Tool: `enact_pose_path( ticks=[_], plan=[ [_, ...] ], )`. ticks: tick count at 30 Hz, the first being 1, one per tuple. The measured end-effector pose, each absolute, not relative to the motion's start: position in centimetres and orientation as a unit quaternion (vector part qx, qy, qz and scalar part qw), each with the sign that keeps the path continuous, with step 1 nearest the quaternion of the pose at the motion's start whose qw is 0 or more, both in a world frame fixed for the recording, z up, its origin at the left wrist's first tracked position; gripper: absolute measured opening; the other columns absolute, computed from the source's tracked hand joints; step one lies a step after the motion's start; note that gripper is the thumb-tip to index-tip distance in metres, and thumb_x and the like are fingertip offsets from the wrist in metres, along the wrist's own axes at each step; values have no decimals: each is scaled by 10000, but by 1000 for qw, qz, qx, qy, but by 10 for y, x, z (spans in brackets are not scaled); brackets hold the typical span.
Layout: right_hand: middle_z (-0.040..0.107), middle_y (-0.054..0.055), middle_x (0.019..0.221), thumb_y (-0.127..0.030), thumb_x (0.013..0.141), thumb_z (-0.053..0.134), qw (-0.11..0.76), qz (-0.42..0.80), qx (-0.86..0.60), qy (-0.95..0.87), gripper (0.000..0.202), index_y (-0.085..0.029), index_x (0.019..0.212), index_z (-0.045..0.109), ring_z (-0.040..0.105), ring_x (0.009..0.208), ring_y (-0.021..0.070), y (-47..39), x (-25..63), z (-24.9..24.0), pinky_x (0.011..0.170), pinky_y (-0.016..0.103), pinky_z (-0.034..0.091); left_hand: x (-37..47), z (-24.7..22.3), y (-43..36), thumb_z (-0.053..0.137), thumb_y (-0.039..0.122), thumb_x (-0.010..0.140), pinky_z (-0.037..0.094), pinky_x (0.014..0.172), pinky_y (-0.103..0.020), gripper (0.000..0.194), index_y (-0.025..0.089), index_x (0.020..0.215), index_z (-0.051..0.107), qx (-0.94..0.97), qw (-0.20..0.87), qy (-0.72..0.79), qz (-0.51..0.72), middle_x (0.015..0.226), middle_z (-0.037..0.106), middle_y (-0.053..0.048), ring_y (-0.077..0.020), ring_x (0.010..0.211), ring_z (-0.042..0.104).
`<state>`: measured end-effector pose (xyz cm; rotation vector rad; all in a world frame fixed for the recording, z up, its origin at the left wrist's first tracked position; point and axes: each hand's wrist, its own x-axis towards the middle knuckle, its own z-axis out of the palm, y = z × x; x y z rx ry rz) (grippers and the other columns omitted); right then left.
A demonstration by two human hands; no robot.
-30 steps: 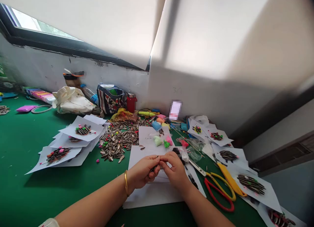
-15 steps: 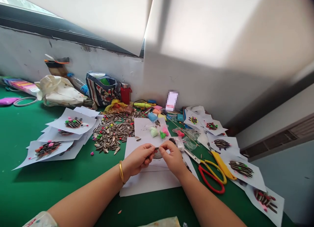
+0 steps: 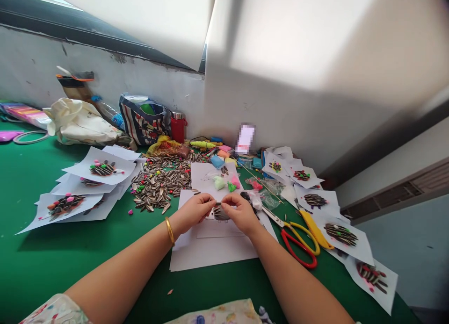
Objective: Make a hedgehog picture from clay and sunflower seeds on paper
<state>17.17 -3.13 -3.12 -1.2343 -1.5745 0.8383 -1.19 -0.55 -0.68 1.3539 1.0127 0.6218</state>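
My left hand [image 3: 194, 213], with a gold bangle at its wrist, and my right hand [image 3: 242, 215] meet over the white paper [image 3: 210, 256]. Both are closed, thumbs and fingertips pinching a small dark sunflower seed [image 3: 218, 203] from its two sides. Just below the fingertips, a grey oval with striped seeds on it, a seed picture [image 3: 220, 213], shows partly on the paper; my hands cover the rest. Beyond my left hand spreads a pile of loose sunflower seeds [image 3: 157, 188]. Lumps of pale green clay [image 3: 219, 183] and bright green clay [image 3: 231, 187] lie past the fingers.
Scissors [image 3: 300, 242] and a yellow cutter [image 3: 315, 228] lie right of my hand. Finished seed pictures line the right side [image 3: 351, 235] and stack up at left [image 3: 101, 169]. A red flask [image 3: 177, 129], striped bag [image 3: 143, 123] and phone [image 3: 245, 139] stand by the wall.
My hands have shifted slightly forward, and the pinched seed is now over the picture's upper edge. More of the grey oval shows. The whole view has tilted a little.
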Motion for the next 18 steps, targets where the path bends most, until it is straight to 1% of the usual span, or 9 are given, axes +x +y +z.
enact_pose_path(
  ticks=[2,3,5,6,8,11,15,18],
  plan=[
    [634,22,812,-290,812,602,466,303,-515,-652,118,-193,799,668,587,787,174,-28,174,-35,752,319,477,-16,-8,0,567,461,818,312,438,-221,301,166,795,625,647,545,464,263,553,497,43,-97,440,406],
    [638,24,818,-276,816,601,460,283,-522,-660,113,-195,799,677,588,802,179,-26,176,-37,765,324,470,-18,-8,3,544,435,833,363,482,-236,299,163,831,669,679,499,474,256,593,551,19,-120,490,469],
    [644,28,821,-251,823,603,437,253,-533,-679,108,-202,792,695,588,828,188,-22,179,-41,784,331,456,-23,-8,8,507,361,852,456,635,-268,305,166,921,730,734,421,480,231,781,681,-41,-176,677,603],
    [646,29,822,-242,827,605,423,243,-537,-688,110,-205,788,701,587,839,192,-20,180,-43,788,333,451,-25,-7,9,491,325,858,475,727,-280,315,172,964,744,754,394,480,213,896,718,-62,-202,793,639],
    [650,34,832,-230,835,607,399,234,-543,-700,117,-210,793,714,583,861,199,-18,181,-46,795,334,446,-28,-8,10,465,272,867,468,864,-293,346,180,1044,748,779,364,482,171,1064,732,-76,-232,963,652],
    [647,39,845,-219,847,608,376,223,-548,-714,126,-215,816,731,575,878,201,-17,181,-48,801,330,441,-28,-9,8,451,224,872,443,958,-296,390,184,1151,721,798,349,476,122,1170,720,-76,-239,1075,642],
    [632,34,828,-201,854,616,358,211,-547,-727,132,-224,817,741,562,857,193,-17,180,-49,801,324,431,-27,-9,5,435,186,867,421,1004,-284,432,184,1211,697,814,336,460,111,1229,699,-67,-232,1145,622],
    [622,33,830,-196,856,622,344,208,-551,-731,130,-230,822,743,556,863,194,-18,180,-49,802,326,426,-27,-8,5,434,188,866,437,979,-276,438,205,1211,703,815,338,458,112,1199,714,-61,-230,1111,642]
  ],
)
